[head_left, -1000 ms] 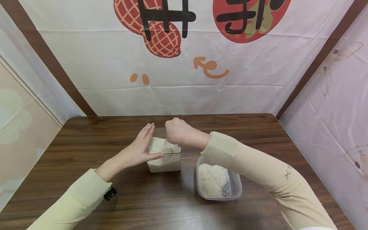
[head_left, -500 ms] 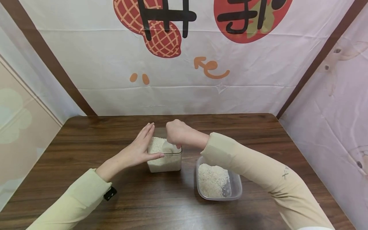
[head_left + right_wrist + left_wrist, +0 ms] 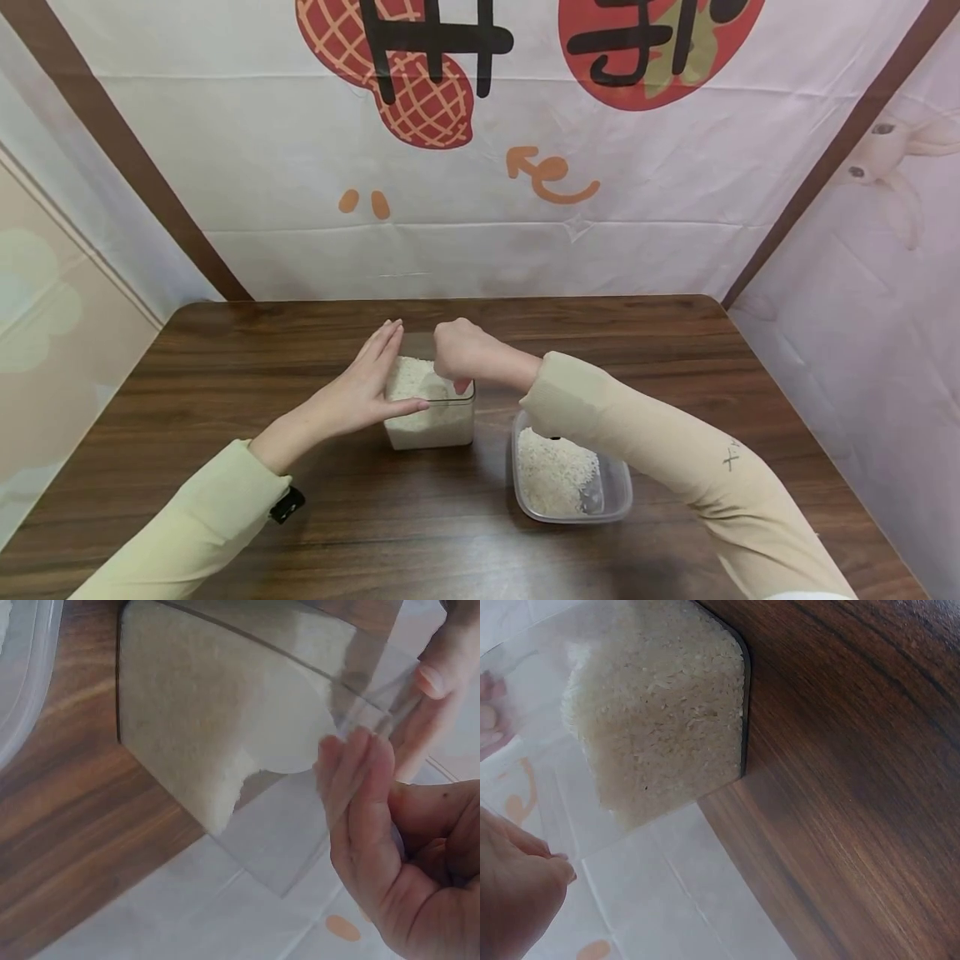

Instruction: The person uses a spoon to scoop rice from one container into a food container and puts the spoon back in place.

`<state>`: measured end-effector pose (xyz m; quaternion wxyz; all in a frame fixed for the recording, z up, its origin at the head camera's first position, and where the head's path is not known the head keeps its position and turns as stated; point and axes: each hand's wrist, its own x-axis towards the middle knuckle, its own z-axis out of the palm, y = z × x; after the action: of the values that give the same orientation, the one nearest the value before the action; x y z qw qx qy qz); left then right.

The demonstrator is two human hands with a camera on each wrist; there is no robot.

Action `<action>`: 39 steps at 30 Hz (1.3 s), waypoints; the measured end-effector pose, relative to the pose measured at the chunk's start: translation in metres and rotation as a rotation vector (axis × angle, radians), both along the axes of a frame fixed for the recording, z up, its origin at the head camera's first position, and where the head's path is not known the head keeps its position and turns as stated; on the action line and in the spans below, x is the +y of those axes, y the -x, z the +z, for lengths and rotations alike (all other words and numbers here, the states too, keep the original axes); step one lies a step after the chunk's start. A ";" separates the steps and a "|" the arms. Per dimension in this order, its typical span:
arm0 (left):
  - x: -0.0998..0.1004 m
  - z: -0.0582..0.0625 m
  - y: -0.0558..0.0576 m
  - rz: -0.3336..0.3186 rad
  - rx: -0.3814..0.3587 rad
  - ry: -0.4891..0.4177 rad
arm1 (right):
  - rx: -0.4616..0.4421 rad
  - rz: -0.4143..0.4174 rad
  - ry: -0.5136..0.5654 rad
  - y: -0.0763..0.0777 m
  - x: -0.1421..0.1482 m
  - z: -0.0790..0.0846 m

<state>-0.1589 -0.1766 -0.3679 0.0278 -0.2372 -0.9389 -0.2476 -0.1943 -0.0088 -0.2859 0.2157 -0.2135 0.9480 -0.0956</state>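
Note:
A clear rectangular container, well filled with rice, stands near the middle of the table. Along its left side lies my left hand, fingers straight and thumb reaching over the front rim. My right hand is at the container's right rim, fingers curled round the handle of a translucent scoop. In the right wrist view the scoop's rounded bowl shows through the wall, partly down in the rice. From the head view the hand hides most of the scoop.
A shallow clear plastic tub with a heap of rice stands to the right, partly under my right forearm. Both sit on a dark wooden table. A printed cloth hangs behind the table's far edge.
My right hand has come down slightly towards the container, and the scoop has sunk deeper behind it and into the rice. The left hand and the tub have stayed put.

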 end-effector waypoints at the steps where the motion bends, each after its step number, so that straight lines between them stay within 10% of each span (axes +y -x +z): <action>1: 0.000 0.000 0.000 0.000 -0.005 -0.001 | -0.004 -0.005 0.002 0.000 0.000 -0.001; 22: -0.002 -0.001 0.000 -0.002 0.011 -0.001 | -0.011 0.021 -0.026 0.007 0.007 -0.005; 39: 0.000 -0.004 0.001 0.006 0.025 0.010 | -0.104 -0.008 0.155 0.011 0.019 -0.007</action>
<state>-0.1599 -0.1768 -0.3716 0.0389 -0.2377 -0.9404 -0.2400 -0.2049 0.0102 -0.2925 0.2471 -0.2203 0.9261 -0.1807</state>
